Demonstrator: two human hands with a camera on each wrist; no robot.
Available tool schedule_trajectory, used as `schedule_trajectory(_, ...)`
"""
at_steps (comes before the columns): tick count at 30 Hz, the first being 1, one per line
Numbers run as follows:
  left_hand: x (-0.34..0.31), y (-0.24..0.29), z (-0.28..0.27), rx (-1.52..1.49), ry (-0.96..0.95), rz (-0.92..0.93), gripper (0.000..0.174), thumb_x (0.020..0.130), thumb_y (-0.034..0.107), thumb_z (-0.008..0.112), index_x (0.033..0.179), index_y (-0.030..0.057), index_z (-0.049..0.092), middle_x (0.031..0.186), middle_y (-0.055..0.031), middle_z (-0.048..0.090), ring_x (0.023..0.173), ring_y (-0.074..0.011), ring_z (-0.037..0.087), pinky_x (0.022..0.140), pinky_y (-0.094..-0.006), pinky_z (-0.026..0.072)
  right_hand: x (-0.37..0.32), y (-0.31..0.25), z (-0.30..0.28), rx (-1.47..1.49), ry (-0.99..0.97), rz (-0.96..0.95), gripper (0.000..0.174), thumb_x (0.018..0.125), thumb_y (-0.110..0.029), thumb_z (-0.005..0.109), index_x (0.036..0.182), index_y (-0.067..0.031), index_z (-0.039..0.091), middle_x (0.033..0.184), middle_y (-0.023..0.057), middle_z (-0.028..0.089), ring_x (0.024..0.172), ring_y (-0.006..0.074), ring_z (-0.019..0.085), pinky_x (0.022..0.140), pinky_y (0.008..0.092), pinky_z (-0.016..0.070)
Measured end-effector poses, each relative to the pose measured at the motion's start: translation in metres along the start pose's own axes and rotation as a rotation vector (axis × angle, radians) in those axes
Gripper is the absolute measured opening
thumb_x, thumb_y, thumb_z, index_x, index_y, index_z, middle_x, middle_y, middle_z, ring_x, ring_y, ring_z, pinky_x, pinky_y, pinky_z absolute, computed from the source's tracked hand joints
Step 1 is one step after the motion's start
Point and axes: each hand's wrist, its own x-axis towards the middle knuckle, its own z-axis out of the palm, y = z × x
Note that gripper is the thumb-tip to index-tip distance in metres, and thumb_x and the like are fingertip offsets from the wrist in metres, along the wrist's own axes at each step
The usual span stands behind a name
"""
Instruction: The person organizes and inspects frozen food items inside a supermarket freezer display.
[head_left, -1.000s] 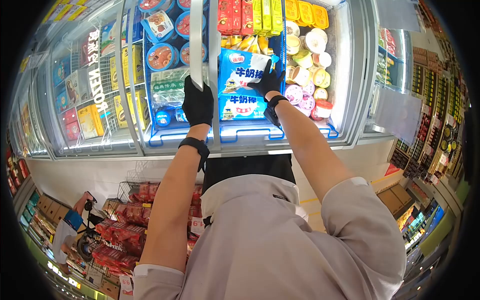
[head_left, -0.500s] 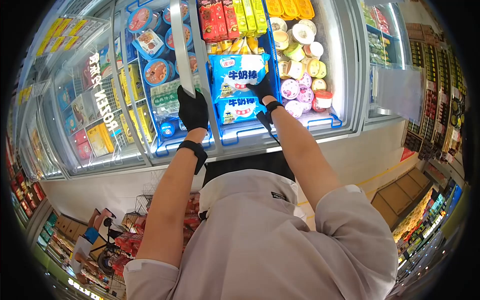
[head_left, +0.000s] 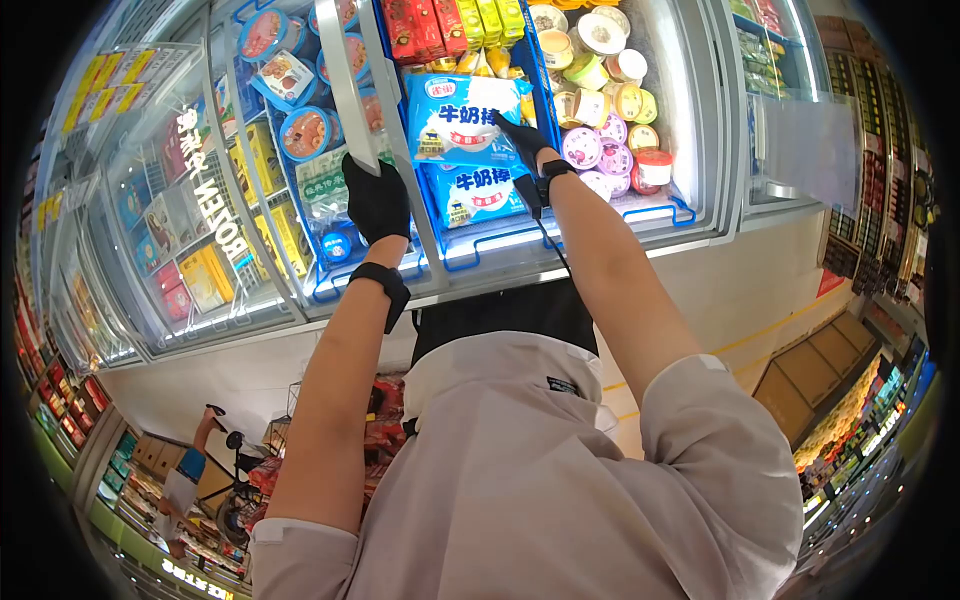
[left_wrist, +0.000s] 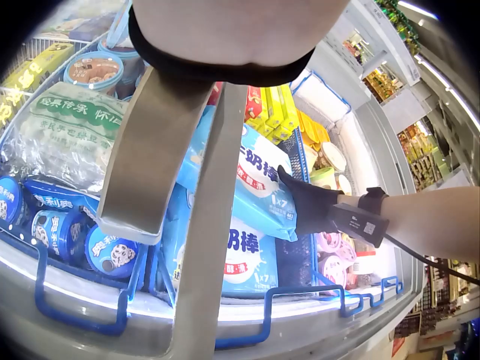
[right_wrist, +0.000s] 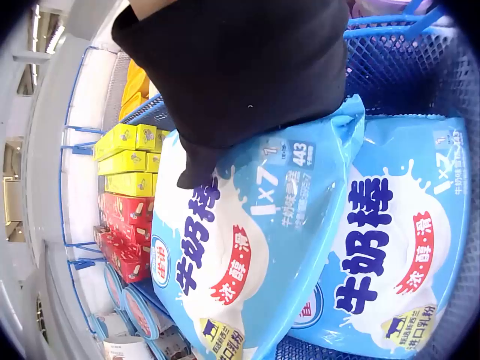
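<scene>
Now the right hand (head_left: 525, 142) no longer lies with fingers spread over the upper blue bag (head_left: 458, 122), but pinches its right end, with the thumb pressed on top and the other fingers hidden, probably underneath. Meanwhile the left hand (head_left: 378, 203) stays at the metal handle (head_left: 348, 90), its fingers apparently closed around it. The bag lies tilted in the blue basket (right_wrist: 382, 64), partly over the lower bag (right_wrist: 390, 247), so I judge only the hold is changed.
</scene>
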Motion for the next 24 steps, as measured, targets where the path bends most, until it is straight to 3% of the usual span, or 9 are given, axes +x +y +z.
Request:
schedule_trajectory(6, 0.000, 0.004, -0.009, 0.033, -0.041, -0.053, 0.042, 0.085, 0.026, 0.053, 0.124, 0.0137, 0.043, 0.110, -0.0195, 0.060, 0.098, -0.0422, 0.058, 0.084, -0.0483, 0.0474, -0.040, -0.032, 0.003, 0.409, -0.194, 0.112, 0.049, 0.081, -0.031, 0.069, 0.120, -0.0033, 0.054, 0.107, 0.0097, 0.064, 0.094, 0.0189, 0.062, 0.084, 0.0306, 0.0462)
schedule_trajectory(9, -0.001, 0.000, -0.006, -0.015, 0.017, 0.016, 0.039, 0.085, 0.026, 0.052, 0.121, 0.0127, 0.045, 0.111, -0.0200, 0.060, 0.098, -0.0424, 0.058, 0.083, -0.0485, 0.0478, -0.069, -0.047, 0.001, 0.401, -0.220, -0.104, 0.042, 0.080, -0.024, 0.069, 0.115, -0.0034, 0.057, 0.102, 0.0097, 0.065, 0.086, 0.0184, 0.063, 0.076, 0.0317, 0.0505)
schedule_trajectory(10, -0.002, 0.002, 0.002, -0.038, 0.013, 0.034, 0.040, 0.085, 0.025, 0.053, 0.122, 0.0119, 0.045, 0.111, -0.0199, 0.060, 0.097, -0.0424, 0.059, 0.083, -0.0483, 0.0479, -0.069, -0.052, -0.006, 0.061, -0.212, -0.345, 0.036, 0.081, -0.023, 0.068, 0.109, -0.0021, 0.060, 0.097, 0.0096, 0.066, 0.079, 0.0178, 0.063, 0.069, 0.0318, 0.0511)
schedule_trajectory(11, -0.003, 0.000, 0.002, -0.040, 0.014, 0.048, 0.040, 0.085, 0.025, 0.053, 0.122, 0.0111, 0.044, 0.110, -0.0198, 0.060, 0.097, -0.0423, 0.059, 0.083, -0.0482, 0.0481, -0.071, -0.056, -0.004, 0.443, -0.206, 0.038, 0.035, 0.080, -0.025, 0.068, 0.105, -0.0007, 0.062, 0.091, 0.0087, 0.066, 0.072, 0.0171, 0.061, 0.064, 0.0312, 0.0492)
schedule_trajectory(13, -0.002, 0.004, -0.004, -0.041, -0.030, -0.031, 0.039, 0.085, 0.027, 0.053, 0.121, 0.0139, 0.046, 0.110, -0.0180, 0.061, 0.099, -0.0403, 0.059, 0.084, -0.0473, 0.0472, -0.068, -0.058, -0.008, 0.161, -0.165, 0.179, 0.038, 0.080, -0.025, 0.069, 0.105, 0.0014, 0.061, 0.090, 0.0088, 0.065, 0.072, 0.0166, 0.059, 0.063, 0.0299, 0.0476)
schedule_trajectory(17, 0.002, 0.004, -0.001, -0.065, -0.006, 0.000, 0.037, 0.086, 0.026, 0.052, 0.120, 0.0145, 0.046, 0.110, -0.0182, 0.061, 0.100, -0.0402, 0.058, 0.084, -0.0473, 0.0470, -0.072, -0.052, -0.012, 0.071, -0.052, 0.097, 0.048, 0.074, -0.026, 0.073, 0.109, 0.0029, 0.058, 0.099, 0.0126, 0.064, 0.081, 0.0198, 0.060, 0.070, 0.0306, 0.0486)
schedule_trajectory(19, -0.001, -0.002, -0.003, -0.084, 0.002, 0.018, 0.036, 0.086, 0.026, 0.052, 0.120, 0.0147, 0.047, 0.110, -0.0184, 0.061, 0.099, -0.0403, 0.058, 0.084, -0.0473, 0.0470, -0.081, -0.049, -0.017, 0.167, 0.038, -0.239, 0.030, 0.075, -0.020, 0.074, 0.095, -0.0011, 0.064, 0.075, 0.0055, 0.064, 0.066, 0.0144, 0.059, 0.059, 0.0281, 0.0470)
schedule_trajectory(20, -0.001, -0.007, -0.003, -0.079, -0.003, 0.032, 0.036, 0.086, 0.026, 0.052, 0.119, 0.0144, 0.047, 0.110, -0.0183, 0.061, 0.099, -0.0402, 0.058, 0.084, -0.0472, 0.0470, -0.086, -0.050, -0.027, 0.081, 0.044, -0.281, 0.041, 0.072, -0.016, 0.075, 0.106, 0.0030, 0.060, 0.096, 0.0111, 0.066, 0.084, 0.0194, 0.062, 0.075, 0.0319, 0.0499)
schedule_trajectory(24, -0.004, 0.006, -0.007, -0.114, -0.006, 0.019, 0.034, 0.086, 0.023, 0.052, 0.118, 0.0124, 0.047, 0.110, -0.0184, 0.060, 0.100, -0.0403, 0.058, 0.084, -0.0472, 0.0473, -0.118, -0.080, -0.055, -0.319, 0.272, -0.420, 0.057, 0.065, -0.022, 0.077, 0.111, -0.0001, 0.054, 0.099, 0.0164, 0.066, 0.090, 0.0286, 0.064, 0.078, 0.0356, 0.0504)
